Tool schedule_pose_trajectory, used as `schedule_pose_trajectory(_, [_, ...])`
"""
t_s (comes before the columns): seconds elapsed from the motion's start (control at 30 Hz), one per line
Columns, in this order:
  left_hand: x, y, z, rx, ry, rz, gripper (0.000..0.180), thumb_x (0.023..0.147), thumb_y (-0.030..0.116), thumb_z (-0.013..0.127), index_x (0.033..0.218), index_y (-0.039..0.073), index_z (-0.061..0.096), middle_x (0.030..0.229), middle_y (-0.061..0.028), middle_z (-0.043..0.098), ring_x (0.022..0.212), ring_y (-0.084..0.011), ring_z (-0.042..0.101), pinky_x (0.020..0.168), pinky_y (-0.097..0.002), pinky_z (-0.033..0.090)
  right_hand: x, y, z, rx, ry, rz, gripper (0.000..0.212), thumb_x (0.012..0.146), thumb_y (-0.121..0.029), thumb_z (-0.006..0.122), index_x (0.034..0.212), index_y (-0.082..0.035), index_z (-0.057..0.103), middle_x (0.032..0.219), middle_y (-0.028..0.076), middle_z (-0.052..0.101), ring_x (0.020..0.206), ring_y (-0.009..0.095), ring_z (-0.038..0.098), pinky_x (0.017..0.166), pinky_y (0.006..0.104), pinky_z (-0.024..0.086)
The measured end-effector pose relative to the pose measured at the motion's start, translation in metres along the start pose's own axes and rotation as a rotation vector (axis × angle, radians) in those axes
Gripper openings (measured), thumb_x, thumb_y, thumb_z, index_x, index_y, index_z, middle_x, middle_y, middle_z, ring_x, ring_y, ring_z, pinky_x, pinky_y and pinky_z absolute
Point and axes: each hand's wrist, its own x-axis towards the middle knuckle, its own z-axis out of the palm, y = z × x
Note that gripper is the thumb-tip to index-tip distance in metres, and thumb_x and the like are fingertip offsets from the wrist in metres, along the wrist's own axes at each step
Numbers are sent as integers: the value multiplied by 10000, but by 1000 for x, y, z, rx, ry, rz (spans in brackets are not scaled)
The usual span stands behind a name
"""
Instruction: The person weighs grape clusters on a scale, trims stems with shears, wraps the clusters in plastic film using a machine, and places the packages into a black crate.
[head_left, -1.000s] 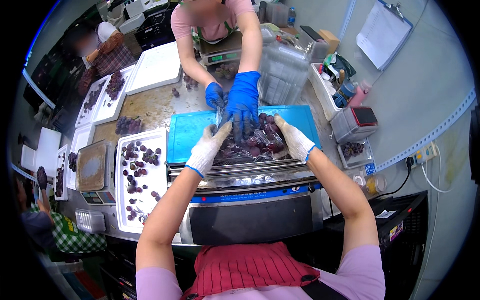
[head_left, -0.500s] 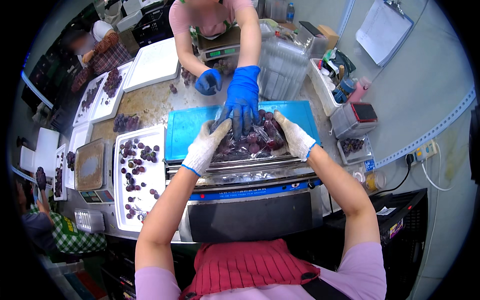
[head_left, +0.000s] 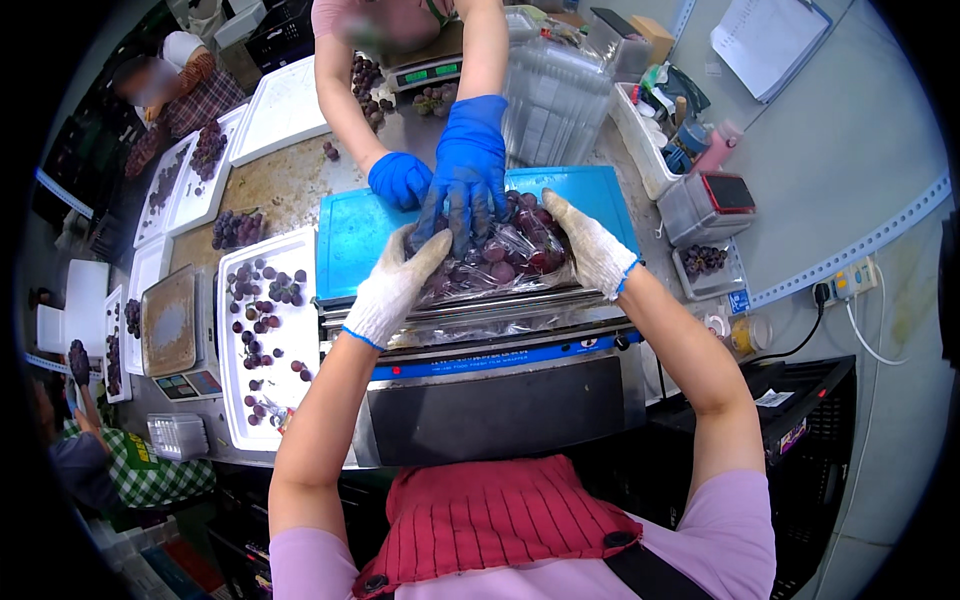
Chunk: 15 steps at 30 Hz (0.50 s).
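Observation:
A tray of dark red grapes (head_left: pixel 525 262) under clear film sits on the wrapping machine (head_left: pixel 500 405), at the front edge of its blue top. My left hand (head_left: pixel 397 285), in a white knitted glove, grips the left side of this pack, thumb over the film. On the opposite side my right hand (head_left: pixel 592 250), gloved likewise, has its fingers round the pack's edge. A co-worker's blue-gloved hand (head_left: pixel 470 190) presses on the grapes from the far side, its fingers spread. The co-worker's other blue glove (head_left: pixel 401 180) is just left of it, fingers curled. The tray itself is mostly hidden.
Left of the machine lies a white tray (head_left: pixel 290 345) of loose grapes, with a scale (head_left: pixel 170 325) beyond it. Stacked clear boxes (head_left: pixel 555 105) stand at the back, near a white bin (head_left: pixel 650 150) of supplies. Two more people are at the left.
The co-worker's second blue-gloved hand has come nearer to the pack and the first hand. My hands keep their hold at both sides. The whole view has shifted slightly.

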Motion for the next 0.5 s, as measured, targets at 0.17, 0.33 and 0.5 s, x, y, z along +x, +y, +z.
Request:
schedule_pose_trajectory(0.17, [-3,1,-6,58,-44,27,794,837,369,709,1384,-54,319,1164,-146,556,983,-148,556,791,-271,490,2,1,-2,16,-36,-42,441,982,-457,403,1266,-136,510,1180,31,585,942,161,606,670,387,589])
schedule_pose_trajectory(0.33, [-12,5,-4,126,-22,137,874,810,405,722,1379,-103,297,1179,-200,562,1043,-207,557,890,-304,468,2,2,-4,71,-62,-36,417,980,-437,422,1233,-122,526,1089,33,634,839,145,652,591,361,603])
schedule_pose_trajectory(0.5, [-16,3,-3,115,0,104,902,805,397,729,1399,-100,266,1215,-210,545,1068,-215,552,907,-303,466,-14,-3,7,17,-39,-33,424,984,-449,401,1244,-138,525,1107,27,629,851,128,640,598,360,599])
